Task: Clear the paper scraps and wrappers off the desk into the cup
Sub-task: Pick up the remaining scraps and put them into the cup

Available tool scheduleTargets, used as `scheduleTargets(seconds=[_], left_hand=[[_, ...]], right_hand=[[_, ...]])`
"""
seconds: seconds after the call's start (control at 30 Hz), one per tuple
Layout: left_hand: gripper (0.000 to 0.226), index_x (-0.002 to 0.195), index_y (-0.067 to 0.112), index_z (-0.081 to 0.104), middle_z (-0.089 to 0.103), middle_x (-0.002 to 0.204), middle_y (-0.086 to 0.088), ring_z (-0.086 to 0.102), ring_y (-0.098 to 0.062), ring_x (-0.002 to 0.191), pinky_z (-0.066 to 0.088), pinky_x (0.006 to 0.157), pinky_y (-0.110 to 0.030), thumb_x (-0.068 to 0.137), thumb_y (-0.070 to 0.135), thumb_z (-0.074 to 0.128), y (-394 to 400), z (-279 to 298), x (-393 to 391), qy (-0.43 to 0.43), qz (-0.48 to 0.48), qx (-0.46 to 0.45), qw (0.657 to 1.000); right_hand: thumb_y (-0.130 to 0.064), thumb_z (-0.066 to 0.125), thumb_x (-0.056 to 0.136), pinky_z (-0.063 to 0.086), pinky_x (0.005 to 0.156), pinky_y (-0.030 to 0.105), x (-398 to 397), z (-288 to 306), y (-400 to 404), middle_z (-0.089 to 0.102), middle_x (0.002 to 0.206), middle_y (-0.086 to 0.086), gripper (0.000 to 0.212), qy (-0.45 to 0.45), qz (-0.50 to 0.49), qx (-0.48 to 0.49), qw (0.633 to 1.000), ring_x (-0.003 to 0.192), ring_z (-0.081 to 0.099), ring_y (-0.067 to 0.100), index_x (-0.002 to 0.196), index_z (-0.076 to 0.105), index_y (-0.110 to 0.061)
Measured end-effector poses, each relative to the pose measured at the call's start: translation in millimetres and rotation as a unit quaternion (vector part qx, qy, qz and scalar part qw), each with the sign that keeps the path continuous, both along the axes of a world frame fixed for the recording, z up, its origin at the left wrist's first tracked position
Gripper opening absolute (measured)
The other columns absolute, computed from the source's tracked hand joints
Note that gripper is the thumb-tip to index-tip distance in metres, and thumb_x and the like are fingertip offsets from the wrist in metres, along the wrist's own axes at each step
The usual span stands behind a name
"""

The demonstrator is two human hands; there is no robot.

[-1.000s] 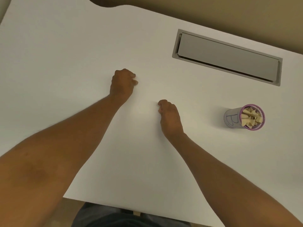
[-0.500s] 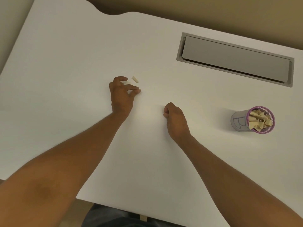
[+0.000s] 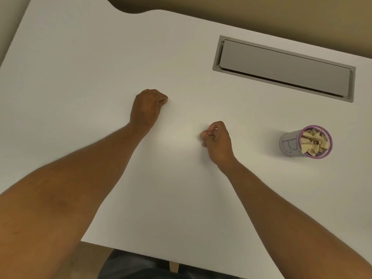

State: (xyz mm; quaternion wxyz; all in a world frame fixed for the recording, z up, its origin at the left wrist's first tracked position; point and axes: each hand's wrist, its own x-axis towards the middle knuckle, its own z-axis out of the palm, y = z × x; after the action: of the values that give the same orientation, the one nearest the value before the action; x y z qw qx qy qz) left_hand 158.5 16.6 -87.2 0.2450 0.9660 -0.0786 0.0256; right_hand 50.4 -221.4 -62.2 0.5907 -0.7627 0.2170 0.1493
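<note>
My left hand (image 3: 149, 105) lies knuckles-up on the white desk (image 3: 80, 77), left of centre. Its fingers are curled over the spot where a small beige paper scrap lay, and the scrap itself is hidden. My right hand (image 3: 218, 138) rests on the desk to the right of it in a loose fist, with nothing showing between its fingers. A grey mesh cup (image 3: 289, 144) with a purple rim stands at the right, about a hand's width from my right hand. It is stuffed with beige paper scraps (image 3: 314, 140).
A grey cable-tray flap (image 3: 281, 69) is set into the desk at the back right. The desk's near edge (image 3: 161, 256) runs just in front of my lap. A curved cut-out marks the far edge at the top.
Half a second ago my left hand was open with a small scrap lying just beyond its fingertips. It has since moved forward and curled over the scrap. My right hand stayed a fist.
</note>
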Motion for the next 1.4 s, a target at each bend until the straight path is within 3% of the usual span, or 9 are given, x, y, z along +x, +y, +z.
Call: scheduleTargets(seconds=[0.2,0.3,0.43,0.57,0.7,0.87,1.07,1.23,1.4], left_hand=[[0.015,0.099,0.019,0.083,0.082,0.089,-0.001,0.076,-0.016,0.078,0.062,0.083,-0.031,0.085,0.024,0.082,-58.8,25.2,-28.7,0.157,0.166,-0.247,0.942],[0.019,0.098,0.015,0.082,0.082,0.084,-0.002,0.079,-0.018,0.078,0.065,0.072,-0.029,0.081,0.023,0.087,-102.6,47.8,-53.1,0.224,0.172,-0.392,0.876],[0.020,0.101,0.017,0.082,0.083,0.089,0.000,0.080,-0.018,0.084,0.062,0.069,-0.024,0.083,0.024,0.086,-160.3,78.0,-81.3,0.259,0.123,-0.462,0.839],[0.017,0.101,0.020,0.082,0.083,0.089,0.003,0.079,-0.015,0.083,0.059,0.065,-0.020,0.086,0.026,0.084,-217.9,100.8,-95.4,0.272,0.070,-0.470,0.837],[0.015,0.100,0.021,0.082,0.083,0.089,0.005,0.077,-0.009,0.082,0.056,0.061,-0.018,0.086,0.025,0.084,-268.6,113.2,-100.5,0.273,0.038,-0.459,0.845],[0.018,0.103,0.017,0.081,0.082,0.093,0.000,0.073,-0.008,0.079,0.052,0.059,-0.022,0.086,0.024,0.084,-307.9,113.6,-104.1,0.264,0.024,-0.426,0.865],[0.021,0.108,0.012,0.081,0.081,0.098,-0.005,0.072,-0.011,0.077,0.057,0.061,-0.024,0.089,0.021,0.082,-328.5,111.1,-105.5,0.245,0.027,-0.389,0.888],[0.022,0.113,0.010,0.080,0.081,0.103,-0.008,0.073,-0.018,0.081,0.065,0.071,-0.034,0.093,0.019,0.076,-335.7,114.0,-102.7,0.223,0.008,-0.359,0.906],[0.021,0.114,0.011,0.081,0.081,0.104,-0.007,0.076,-0.021,0.082,0.066,0.083,-0.040,0.095,0.018,0.075,-343.3,116.6,-100.7,0.187,-0.024,-0.316,0.930]], right_hand=[[0.003,0.064,0.098,0.062,0.080,0.029,1.5,21.5,-32.0,0.069,0.093,0.009,0.025,0.100,-0.254,0.414,0.868,0.081,0.070,0.020,0.108,0.048,-0.013],[0.006,0.061,0.099,0.063,0.078,0.029,-5.4,38.8,-51.8,0.073,0.091,0.010,0.026,0.083,-0.302,0.500,0.807,0.080,0.074,0.021,0.109,0.048,-0.013],[0.005,0.062,0.098,0.063,0.081,0.028,-24.8,69.0,-85.4,0.074,0.091,0.011,0.020,0.036,-0.309,0.514,0.799,0.085,0.074,0.020,0.104,0.052,-0.012],[0.000,0.069,0.095,0.062,0.083,0.027,-46.7,99.5,-130.9,0.077,0.090,0.007,0.023,-0.054,-0.329,0.404,0.852,0.086,0.075,0.021,0.106,0.052,-0.011],[-0.002,0.075,0.089,0.064,0.074,0.033,-62.8,114.3,-182.8,0.077,0.088,0.010,0.024,-0.141,-0.349,0.082,0.923,0.079,0.077,0.024,0.094,0.055,-0.013],[-0.007,0.075,0.088,0.060,0.069,0.029,-63.5,98.0,-233.3,0.071,0.085,-0.001,0.017,-0.178,-0.262,-0.191,0.929,0.077,0.071,0.013,0.091,0.059,-0.012],[-0.013,0.066,0.096,0.060,0.069,0.029,-51.0,80.0,-259.3,0.078,0.085,-0.002,0.007,-0.136,-0.162,-0.236,0.948,0.076,0.073,0.012,0.100,0.071,-0.016],[-0.007,0.074,0.089,0.053,0.063,0.007,-48.8,83.2,-268.0,0.076,0.082,-0.007,0.019,-0.128,-0.180,-0.208,0.953,0.073,0.072,0.000,0.106,0.071,-0.016],[-0.001,0.081,0.077,0.059,0.065,0.017,-49.8,88.9,-275.9,0.076,0.083,0.004,0.025,-0.117,-0.213,-0.178,0.953,0.074,0.072,0.014,0.095,0.069,-0.015]])
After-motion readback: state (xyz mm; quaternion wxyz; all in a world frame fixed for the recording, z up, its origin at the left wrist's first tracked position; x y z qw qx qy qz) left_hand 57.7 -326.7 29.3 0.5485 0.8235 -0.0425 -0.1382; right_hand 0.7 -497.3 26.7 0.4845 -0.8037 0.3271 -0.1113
